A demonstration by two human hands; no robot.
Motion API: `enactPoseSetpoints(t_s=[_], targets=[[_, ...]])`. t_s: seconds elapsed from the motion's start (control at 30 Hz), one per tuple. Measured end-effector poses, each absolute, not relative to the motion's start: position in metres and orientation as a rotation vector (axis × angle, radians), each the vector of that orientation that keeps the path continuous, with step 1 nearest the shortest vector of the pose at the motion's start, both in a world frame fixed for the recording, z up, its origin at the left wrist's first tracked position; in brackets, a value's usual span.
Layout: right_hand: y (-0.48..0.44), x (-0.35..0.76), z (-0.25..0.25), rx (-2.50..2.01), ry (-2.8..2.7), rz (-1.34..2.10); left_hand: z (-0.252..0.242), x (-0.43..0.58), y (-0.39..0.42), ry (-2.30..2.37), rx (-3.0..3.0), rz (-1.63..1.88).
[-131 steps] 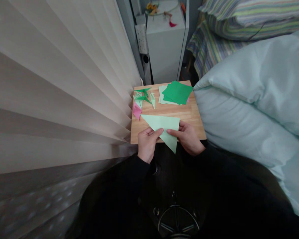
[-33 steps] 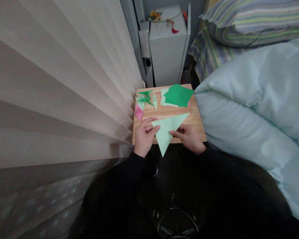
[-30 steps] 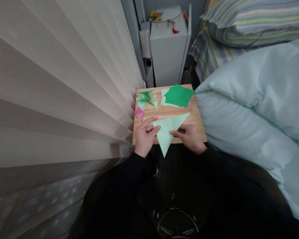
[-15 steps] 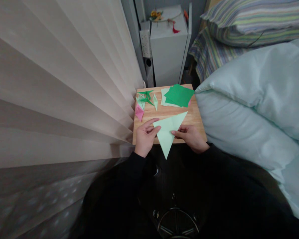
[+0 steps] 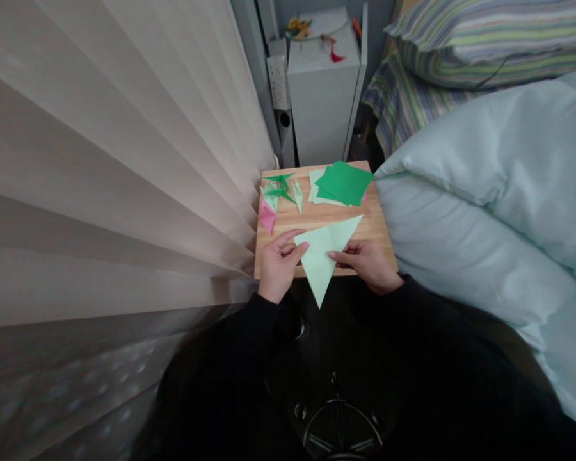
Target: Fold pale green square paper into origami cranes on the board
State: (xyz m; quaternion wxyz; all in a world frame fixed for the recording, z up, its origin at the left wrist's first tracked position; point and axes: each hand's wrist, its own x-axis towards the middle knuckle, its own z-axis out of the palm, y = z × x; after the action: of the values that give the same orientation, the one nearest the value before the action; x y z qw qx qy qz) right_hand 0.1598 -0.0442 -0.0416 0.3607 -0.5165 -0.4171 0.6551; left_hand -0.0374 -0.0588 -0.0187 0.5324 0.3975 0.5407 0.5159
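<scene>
A pale green sheet of origami paper, triangular in outline, is held between both hands above the near edge of the small wooden table. My left hand pinches its left corner, thumb on top. On the right side, my right hand grips the slanting edge between thumb and fingers, which are partly hidden behind the paper. One point of the triangle hangs down past the table edge; another points up to the right.
Folded green paper pieces, a small pale green one and a pink one lie at the table's far left. Flat green sheets are stacked at the back right. A curtain borders the left, a quilt the right, a white cabinet the back.
The whole view has shifted very slightly. Both hands keep the same grip on the pale green paper.
</scene>
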Motion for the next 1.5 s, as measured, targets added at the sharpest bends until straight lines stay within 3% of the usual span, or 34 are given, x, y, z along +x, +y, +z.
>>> enactPoseSetpoints(t_s=[0.57,1.07,1.37,1.5], targets=[[-0.044,0.158,-0.039,-1.361,-1.022,1.642,-0.027,-0.035,-0.061,1.283,0.858,1.222],[-0.036,0.167,-0.03,-1.268,-0.727,1.596,-0.03,-0.023,-0.074,1.17,0.89,0.843],[-0.004,0.208,-0.026,-1.277,-0.472,1.17,-0.032,-0.032,-0.077,1.166,0.884,0.779],[-0.021,0.183,-0.023,-1.299,-0.754,1.44,-0.037,-0.032,-0.074,1.164,0.823,0.887]])
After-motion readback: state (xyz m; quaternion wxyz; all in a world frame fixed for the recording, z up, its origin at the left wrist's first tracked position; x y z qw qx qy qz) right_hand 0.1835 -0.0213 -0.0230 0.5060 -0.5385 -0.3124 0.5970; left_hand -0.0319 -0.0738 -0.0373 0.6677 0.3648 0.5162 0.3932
